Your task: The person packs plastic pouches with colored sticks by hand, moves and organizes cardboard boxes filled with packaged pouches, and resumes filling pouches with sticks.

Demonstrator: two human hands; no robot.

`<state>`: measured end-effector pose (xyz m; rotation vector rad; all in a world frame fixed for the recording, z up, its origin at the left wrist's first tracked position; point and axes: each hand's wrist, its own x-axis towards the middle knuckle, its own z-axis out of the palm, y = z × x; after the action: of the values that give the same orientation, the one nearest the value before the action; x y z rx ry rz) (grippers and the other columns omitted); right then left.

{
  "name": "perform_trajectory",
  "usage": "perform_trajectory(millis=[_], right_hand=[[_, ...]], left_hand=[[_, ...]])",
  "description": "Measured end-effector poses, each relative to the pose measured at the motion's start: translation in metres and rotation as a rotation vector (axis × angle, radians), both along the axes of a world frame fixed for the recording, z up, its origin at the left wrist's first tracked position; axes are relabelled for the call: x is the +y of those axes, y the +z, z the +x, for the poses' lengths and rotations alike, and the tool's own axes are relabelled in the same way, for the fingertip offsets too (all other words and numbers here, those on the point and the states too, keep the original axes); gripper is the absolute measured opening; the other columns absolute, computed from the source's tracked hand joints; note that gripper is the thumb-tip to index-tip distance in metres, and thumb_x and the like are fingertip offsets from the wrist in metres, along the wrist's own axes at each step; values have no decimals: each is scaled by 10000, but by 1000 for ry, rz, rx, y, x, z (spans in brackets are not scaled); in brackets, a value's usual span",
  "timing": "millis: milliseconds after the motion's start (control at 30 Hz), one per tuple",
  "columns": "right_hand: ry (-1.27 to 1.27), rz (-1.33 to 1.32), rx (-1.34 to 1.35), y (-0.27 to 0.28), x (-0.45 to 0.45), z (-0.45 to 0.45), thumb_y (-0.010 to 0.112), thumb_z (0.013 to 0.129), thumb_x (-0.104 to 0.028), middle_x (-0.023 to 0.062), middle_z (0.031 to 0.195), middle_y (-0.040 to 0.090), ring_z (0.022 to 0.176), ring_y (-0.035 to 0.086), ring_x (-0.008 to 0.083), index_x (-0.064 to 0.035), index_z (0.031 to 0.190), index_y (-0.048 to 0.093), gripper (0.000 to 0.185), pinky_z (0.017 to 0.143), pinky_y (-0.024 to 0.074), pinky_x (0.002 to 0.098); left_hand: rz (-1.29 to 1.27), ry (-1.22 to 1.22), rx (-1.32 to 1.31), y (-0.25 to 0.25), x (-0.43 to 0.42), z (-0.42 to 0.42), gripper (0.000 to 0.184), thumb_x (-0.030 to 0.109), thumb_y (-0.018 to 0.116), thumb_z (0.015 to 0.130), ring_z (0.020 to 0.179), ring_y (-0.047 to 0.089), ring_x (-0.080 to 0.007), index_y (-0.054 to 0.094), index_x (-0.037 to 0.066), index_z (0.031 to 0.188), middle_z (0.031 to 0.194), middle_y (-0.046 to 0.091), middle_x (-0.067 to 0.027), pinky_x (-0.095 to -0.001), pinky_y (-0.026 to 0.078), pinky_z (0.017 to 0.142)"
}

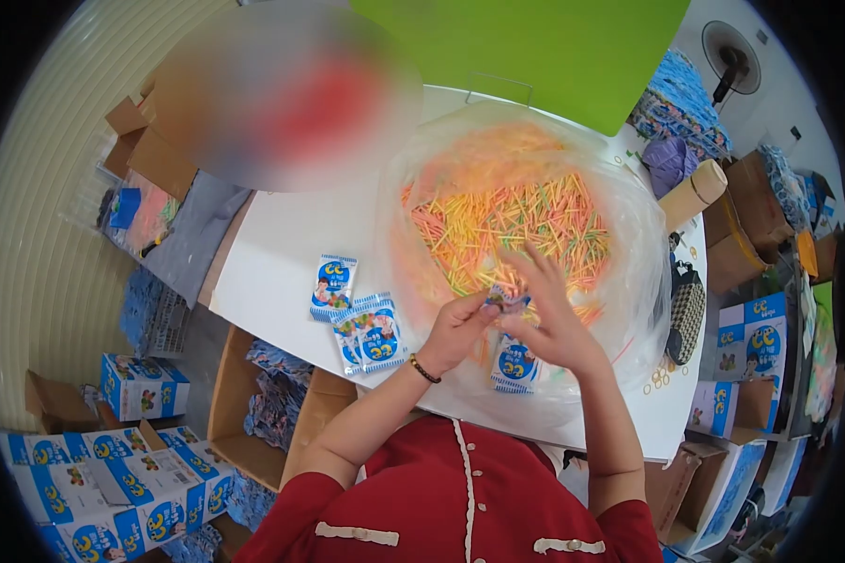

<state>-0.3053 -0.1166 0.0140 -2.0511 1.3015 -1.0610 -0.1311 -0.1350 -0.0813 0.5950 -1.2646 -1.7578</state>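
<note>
My left hand [458, 328] pinches the edge of a small blue-and-white packet [507, 300], held upright above the table. My right hand [549, 314] is at the packet's other side, its fingers raised and spread over the sticks. Several thin colored sticks show at the packet's top. Behind my hands, a large clear plastic bag [638, 253] lies open, full of yellow, pink and green sticks [535, 220]. Another packet [514, 364] lies on the bag's near edge, below my hands. More packets [371, 333] lie on the white table [282, 244] to the left.
An open carton [239, 413] of blue packaging stands left of the table. Printed boxes [131, 479] are stacked at lower left. A checkered pouch [686, 314], rubber bands and a beige bottle [693, 194] lie along the right edge. A blurred person [282, 94] is across the table.
</note>
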Motion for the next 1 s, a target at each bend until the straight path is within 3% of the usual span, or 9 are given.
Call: perform_trajectory(millis=[133, 233, 333, 500, 600, 767, 833, 900, 1000], right_hand=[[-81, 20, -61, 4, -11, -22, 719, 803, -122, 102, 1087, 633, 1131, 540, 283, -65, 1157, 584, 383, 971, 407, 407], [-162, -80, -13, -22, -11, -32, 728, 787, -15, 83, 950, 640, 861, 619, 199, -20, 1020, 631, 252, 789, 490, 311], [-193, -63, -55, -46, -14, -21, 696, 802, -13, 78, 824, 632, 808, 618, 212, -35, 897, 649, 108, 705, 481, 311], [-214, -64, -140, -41, -6, -15, 702, 813, -28, 89, 834, 634, 758, 629, 204, -20, 903, 648, 106, 672, 498, 309], [-196, -38, -163, -28, -2, -5, 702, 820, -36, 96, 850, 641, 760, 642, 200, -10, 915, 648, 112, 680, 512, 301], [59, 50, -153, -16, 22, 24, 693, 831, -56, 89, 885, 656, 799, 649, 188, -17, 996, 649, 176, 726, 511, 302], [-22, 104, -230, -12, 30, 22, 670, 853, -62, 87, 897, 659, 818, 648, 180, -20, 1044, 639, 199, 745, 503, 297], [-122, 148, -321, -20, 36, 10, 646, 876, -66, 85, 900, 658, 830, 642, 169, -21, 1074, 628, 204, 757, 495, 291], [-308, 203, -384, -50, 50, -32, 619, 904, -74, 85, 883, 652, 823, 628, 151, -18, 1072, 619, 177, 752, 489, 286]], left_hand=[[-81, -28, 5, 8, -18, -3, 344, 49, 506, 988, 1109, 570, -113, 523, -18, 1325, 1253, 599, -63, -262, 458, 962], [-23, -89, -3, 10, -27, -4, 389, 23, 506, 976, 1162, 550, -136, 485, -10, 1363, 1302, 572, -84, -291, 435, 1016], [-82, -101, -27, 17, -25, -4, 445, -2, 529, 953, 1222, 522, -161, 454, -1, 1392, 1339, 547, -100, -318, 413, 1052], [-141, -57, 30, 20, -31, 8, 533, -33, 591, 903, 1285, 483, -193, 431, 7, 1410, 1401, 501, -120, -344, 400, 1070], [-263, 15, -49, 42, -26, 20, 555, -36, 626, 878, 1232, 516, -179, 447, 16, 1401, 1324, 553, -104, -334, 413, 1048], [-274, 92, -292, 64, -6, 64, 500, -16, 642, 876, 997, 567, -101, 496, 21, 1353, 1052, 595, -32, -276, 479, 905], [-170, 192, -422, 64, 2, 88, 411, -17, 621, 887, 911, 565, -58, 548, 18, 1290, 970, 585, -4, -241, 496, 807], [-152, 288, -596, 55, -1, 117, 398, -1, 649, 858, 912, 590, -94, 587, 27, 1250, 952, 612, -24, -272, 501, 800], [-631, 504, -1012, 23, -12, 141, 375, 66, 707, 795, 843, 619, -186, 639, 37, 1163, 907, 632, -70, -337, 488, 770]])
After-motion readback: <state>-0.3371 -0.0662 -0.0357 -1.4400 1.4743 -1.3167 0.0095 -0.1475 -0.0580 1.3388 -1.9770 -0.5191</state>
